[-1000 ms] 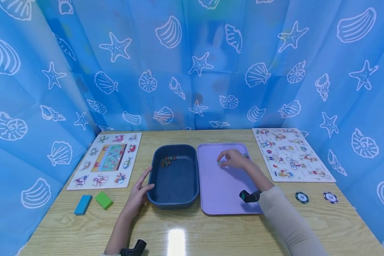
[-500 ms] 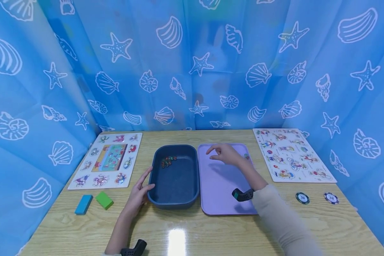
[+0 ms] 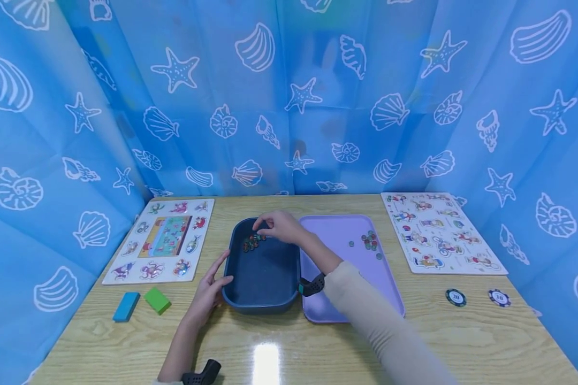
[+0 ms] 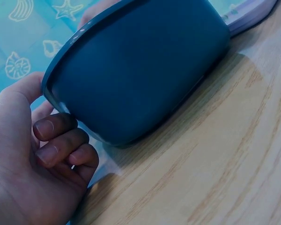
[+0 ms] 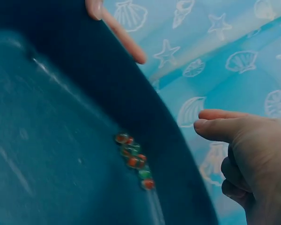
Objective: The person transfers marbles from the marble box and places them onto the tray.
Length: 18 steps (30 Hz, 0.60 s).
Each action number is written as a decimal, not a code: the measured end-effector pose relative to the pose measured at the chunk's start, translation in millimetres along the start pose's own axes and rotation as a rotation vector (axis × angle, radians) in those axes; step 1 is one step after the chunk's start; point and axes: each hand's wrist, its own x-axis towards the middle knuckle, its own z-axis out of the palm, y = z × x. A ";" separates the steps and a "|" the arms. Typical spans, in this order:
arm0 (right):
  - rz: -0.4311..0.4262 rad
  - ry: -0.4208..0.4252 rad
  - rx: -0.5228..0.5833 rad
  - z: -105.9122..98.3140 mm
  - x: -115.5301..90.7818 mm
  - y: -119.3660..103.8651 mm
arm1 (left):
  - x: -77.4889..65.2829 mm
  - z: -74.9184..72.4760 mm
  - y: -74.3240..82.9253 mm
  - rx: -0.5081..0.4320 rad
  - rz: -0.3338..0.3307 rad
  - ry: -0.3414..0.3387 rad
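My left hand (image 3: 208, 291) holds the left side of a dark blue plastic tub (image 3: 262, 278). Its thumb lies over the rim and several fingers curl against the outer wall in the left wrist view. Glass marbles (image 5: 133, 157), green and orange, cluster in the tub's far left part. Over the tub's far end is my right hand (image 3: 280, 226), thumb and index fingertips close together, other fingers curled. Any marble between those fingertips is hidden from view. Right of the tub, a purple tray (image 3: 327, 267) carries more marbles (image 3: 370, 241) along its right side.
Picture puzzle boards lie at left (image 3: 161, 240) and right (image 3: 435, 232). Blue (image 3: 126, 307) and green blocks (image 3: 157, 300) sit at front left. Poker chips marked 20 (image 3: 455, 297) and 10 (image 3: 499, 298) are at right. A blue shell-print curtain (image 3: 289, 133) hangs behind the table.
My right hand, earlier at a marble on the purple tray, has lifted and moved left over the dark tub. The tray's marbles now show. My left hand has stayed at the tub's side.
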 end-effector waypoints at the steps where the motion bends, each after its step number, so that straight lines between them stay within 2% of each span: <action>1: 0.005 0.000 -0.006 3.7 3.5 -0.3 | 0.1 0.1 0.0 -0.002 0.001 0.001; 4: 0.021 -0.021 -0.041 14.7 11.5 1.3 | 0.3 0.6 -0.1 0.002 -0.002 0.003; 9: 0.100 -0.109 -0.119 29.0 17.3 5.9 | 0.0 0.3 -1.4 -0.006 0.004 -0.014; 18: 0.208 -0.233 -0.244 38.7 16.9 8.1 | 2.2 -2.8 -2.4 -0.014 0.025 -0.020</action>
